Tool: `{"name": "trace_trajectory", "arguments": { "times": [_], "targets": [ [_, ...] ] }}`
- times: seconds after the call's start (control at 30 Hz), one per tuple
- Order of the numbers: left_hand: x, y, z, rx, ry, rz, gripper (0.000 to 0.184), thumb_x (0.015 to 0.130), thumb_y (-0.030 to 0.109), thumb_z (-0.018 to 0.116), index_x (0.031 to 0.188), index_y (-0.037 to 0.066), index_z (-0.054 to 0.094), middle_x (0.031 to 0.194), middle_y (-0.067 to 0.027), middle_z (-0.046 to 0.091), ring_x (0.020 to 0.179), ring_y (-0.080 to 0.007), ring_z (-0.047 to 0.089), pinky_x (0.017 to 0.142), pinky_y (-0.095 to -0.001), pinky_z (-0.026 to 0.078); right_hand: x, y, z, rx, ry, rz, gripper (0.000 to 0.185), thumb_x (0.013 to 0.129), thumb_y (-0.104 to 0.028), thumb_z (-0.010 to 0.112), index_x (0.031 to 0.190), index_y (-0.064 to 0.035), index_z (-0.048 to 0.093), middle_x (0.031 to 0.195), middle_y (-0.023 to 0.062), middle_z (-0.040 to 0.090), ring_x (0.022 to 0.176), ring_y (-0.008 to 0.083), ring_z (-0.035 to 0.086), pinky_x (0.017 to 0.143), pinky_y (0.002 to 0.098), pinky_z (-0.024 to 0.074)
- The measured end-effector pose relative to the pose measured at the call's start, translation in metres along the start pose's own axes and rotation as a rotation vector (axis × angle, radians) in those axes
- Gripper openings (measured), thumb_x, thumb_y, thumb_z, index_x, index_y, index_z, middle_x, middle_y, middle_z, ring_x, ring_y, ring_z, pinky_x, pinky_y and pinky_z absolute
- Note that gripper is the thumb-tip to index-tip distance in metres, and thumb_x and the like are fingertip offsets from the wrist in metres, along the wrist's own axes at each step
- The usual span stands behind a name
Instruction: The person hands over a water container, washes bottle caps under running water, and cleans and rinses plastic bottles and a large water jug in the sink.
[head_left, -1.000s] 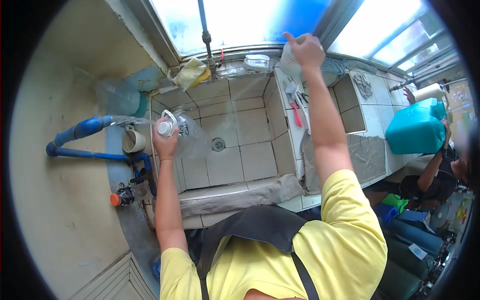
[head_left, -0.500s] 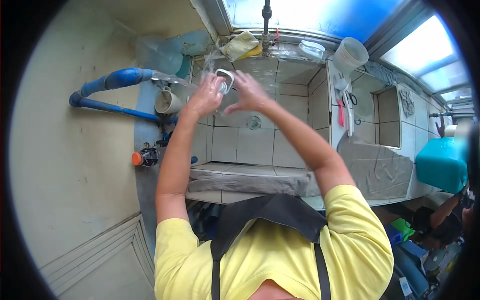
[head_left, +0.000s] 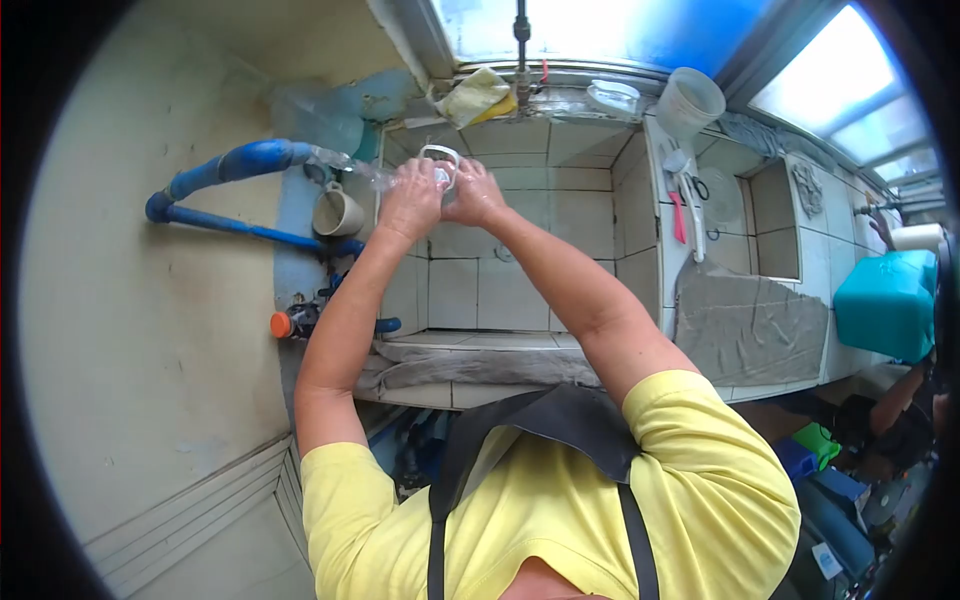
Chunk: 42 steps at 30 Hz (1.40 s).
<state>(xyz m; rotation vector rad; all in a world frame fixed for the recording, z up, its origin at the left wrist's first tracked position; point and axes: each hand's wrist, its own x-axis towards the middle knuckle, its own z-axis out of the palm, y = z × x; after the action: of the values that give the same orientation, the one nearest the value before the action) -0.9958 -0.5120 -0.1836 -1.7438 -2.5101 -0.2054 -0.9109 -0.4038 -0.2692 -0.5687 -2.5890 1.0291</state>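
A: Hand status?
B: Left hand [head_left: 411, 203] and right hand [head_left: 475, 194] both grasp the plastic jug [head_left: 441, 176] near its white handle [head_left: 440, 149], one from each side.
A: Jug location?
B: Back-left of the tiled sink [head_left: 455, 290]; body mostly hidden by the hands. Blue pipe [head_left: 250, 160] runs water onto the left hand; mug [head_left: 338, 213] sits just beside the sink. White bucket [head_left: 690, 103] is near its back-right corner.

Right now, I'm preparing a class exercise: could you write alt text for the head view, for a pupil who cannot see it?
A person's left hand and right hand are together at a white cap with a loop handle, above a tiled sink. Water runs from a blue pipe toward the left hand, with a mug beside the sink.
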Motion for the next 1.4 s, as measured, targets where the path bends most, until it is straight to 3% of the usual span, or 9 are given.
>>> {"name": "trace_trajectory", "arguments": {
  "times": [0.23, 0.53, 0.77, 1.0, 1.07, 1.13, 1.17, 1.3, 1.4],
  "targets": [
    [0.025, 0.022, -0.029, 0.146, -0.450, -0.386, 0.055, 0.097, 0.050, 0.041, 0.104, 0.004, 0.071, 0.107, -0.0238, 0.070, 0.106, -0.0342, 0.067, 0.088, -0.0455, 0.053, -0.016, -0.012, -0.004, -0.029, -0.006, 0.050, 0.098, 0.055, -0.055, 0.086, 0.141, -0.0255, 0.049, 0.149, 0.0089, 0.042, 0.134, 0.0378, 0.040, 0.104, 0.0568, 0.0401],
    [0.027, 0.007, -0.058, 0.188, -0.476, -0.553, 0.049, 0.096, 0.044, 0.044, 0.109, 0.007, 0.073, 0.108, -0.0197, 0.070, 0.106, -0.0343, 0.066, 0.089, -0.0408, 0.053, -0.013, -0.010, -0.006, 0.011, -0.070, 0.024, 0.107, 0.052, -0.058, 0.088, 0.144, -0.0265, 0.045, 0.151, 0.0104, 0.039, 0.136, 0.0390, 0.037, 0.105, 0.0572, 0.0395],
    [-0.003, -0.021, -0.042, -0.243, -0.045, 0.314, 0.032, 0.083, 0.018, 0.071, 0.114, 0.009, 0.066, 0.105, -0.0158, 0.066, 0.097, -0.0370, 0.064, 0.088, -0.0427, 0.052, -0.005, 0.003, 0.004, 0.040, -0.068, -0.028, 0.115, 0.049, -0.061, 0.088, 0.146, -0.0222, 0.043, 0.150, 0.0120, 0.040, 0.138, 0.0384, 0.037, 0.108, 0.0548, 0.0370],
    [-0.002, -0.013, -0.035, -0.259, 0.055, -0.058, 0.029, 0.083, 0.018, 0.074, 0.105, 0.004, 0.062, 0.098, -0.0140, 0.066, 0.088, -0.0312, 0.065, 0.078, -0.0402, 0.053, -0.007, 0.008, -0.045, -0.061, -0.132, -0.152, 0.120, 0.046, -0.065, 0.088, 0.146, -0.0161, 0.044, 0.151, 0.0159, 0.040, 0.139, 0.0386, 0.037, 0.109, 0.0516, 0.0362],
    [-0.003, -0.016, -0.039, -0.248, 0.120, -0.131, 0.029, 0.084, 0.020, 0.074, 0.104, 0.003, 0.062, 0.096, -0.0127, 0.066, 0.086, -0.0286, 0.065, 0.076, -0.0388, 0.053, 0.001, 0.029, -0.071, -0.345, 0.131, -0.376, 0.096, 0.054, -0.061, 0.087, 0.134, -0.0153, 0.057, 0.135, 0.0151, 0.055, 0.127, 0.0363, 0.050, 0.105, 0.0457, 0.0415],
    [-0.013, -0.018, -0.047, -0.573, 0.095, -0.247, 0.028, 0.088, 0.023, 0.074, 0.103, 0.003, 0.062, 0.091, -0.0081, 0.064, 0.080, -0.0201, 0.064, 0.072, -0.0330, 0.052, 0.023, 0.068, -0.101, -0.575, 0.199, -0.107, 0.067, 0.066, -0.050, 0.084, 0.119, -0.0120, 0.065, 0.120, 0.0120, 0.064, 0.112, 0.0326, 0.059, 0.098, 0.0435, 0.0449],
    [-0.021, -0.020, -0.048, -0.734, 0.084, -0.309, 0.028, 0.089, 0.025, 0.073, 0.102, 0.003, 0.062, 0.088, -0.0058, 0.064, 0.078, -0.0159, 0.063, 0.071, -0.0301, 0.051, 0.022, 0.081, -0.130, -0.622, 0.551, -0.164, 0.043, 0.074, -0.037, 0.080, 0.106, -0.0108, 0.069, 0.108, 0.0100, 0.068, 0.101, 0.0299, 0.063, 0.094, 0.0418, 0.0461],
    [-0.028, -0.035, -0.035, -1.003, -0.075, -0.414, 0.026, 0.093, 0.028, 0.071, 0.104, 0.006, 0.062, 0.085, 0.0002, 0.061, 0.073, -0.0073, 0.057, 0.068, -0.0233, 0.049, 0.034, 0.166, -0.180, -1.017, 0.691, 0.018, 0.052, 0.087, -0.024, 0.062, 0.135, -0.0083, 0.051, 0.137, 0.0191, 0.052, 0.128, 0.0399, 0.049, 0.104, 0.0496, 0.0401],
    [-0.026, -0.031, -0.031, -1.250, -0.066, -0.467, 0.026, 0.094, 0.028, 0.069, 0.108, 0.007, 0.062, 0.089, -0.0001, 0.063, 0.074, -0.0078, 0.059, 0.069, -0.0222, 0.049, 0.051, 0.224, -0.182, -1.134, 0.526, -0.053, 0.046, 0.091, -0.024, 0.059, 0.134, -0.0096, 0.051, 0.139, 0.0179, 0.051, 0.124, 0.0391, 0.054, 0.100, 0.0507, 0.0444]
  ]
}}
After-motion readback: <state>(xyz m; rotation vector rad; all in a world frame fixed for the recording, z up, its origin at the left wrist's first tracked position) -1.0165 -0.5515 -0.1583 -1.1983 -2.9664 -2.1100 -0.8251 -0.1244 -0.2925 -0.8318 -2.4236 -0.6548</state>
